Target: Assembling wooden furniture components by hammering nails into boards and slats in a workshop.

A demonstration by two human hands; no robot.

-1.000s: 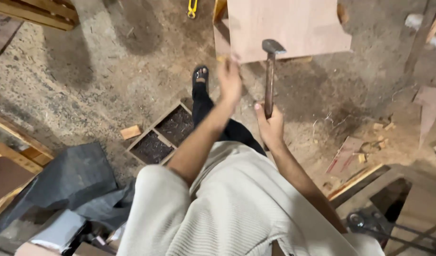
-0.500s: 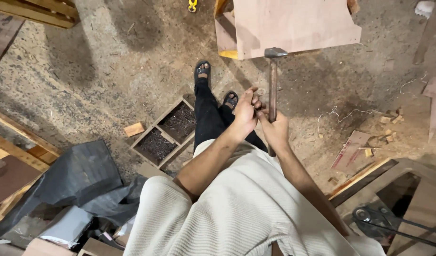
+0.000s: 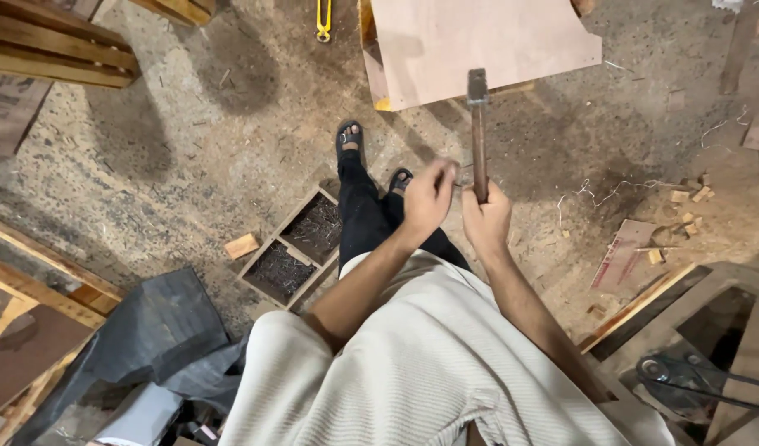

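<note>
Hammer (image 3: pixel 478 132) — dark wooden handle, small metal head — stands nearly upright in the right hand (image 3: pixel 486 221), which is wrapped tight round the lower end of the handle, head up and away from the body. Its weight probably sits in the head, so it would swing top-heavy; the handle looks stiff and dry, not slippery, and the low grip gives reach, while a hold nearer the head would give more control. Just beside it, the left hand (image 3: pixel 427 198) is loosely curled with fingertips drawn together near the handle; whether it pinches something small I cannot tell. Beyond the hammer head lies a plywood sheet (image 3: pixel 479 41) on the floor, its near edge and corner close under the head. Below and to the left of the hands sits a wooden tray of nails (image 3: pixel 295 248) in two compartments, with a small wood block (image 3: pixel 241 245) beside it — both well apart from the hammer. Out to the right, wood scraps (image 3: pixel 685 202) litter the sawdust floor (image 3: pixel 189 140), and a wooden frame (image 3: pixel 644 310) edges in low. The floor between the hands and the sheet looks open enough for a swing, I judge.
</note>
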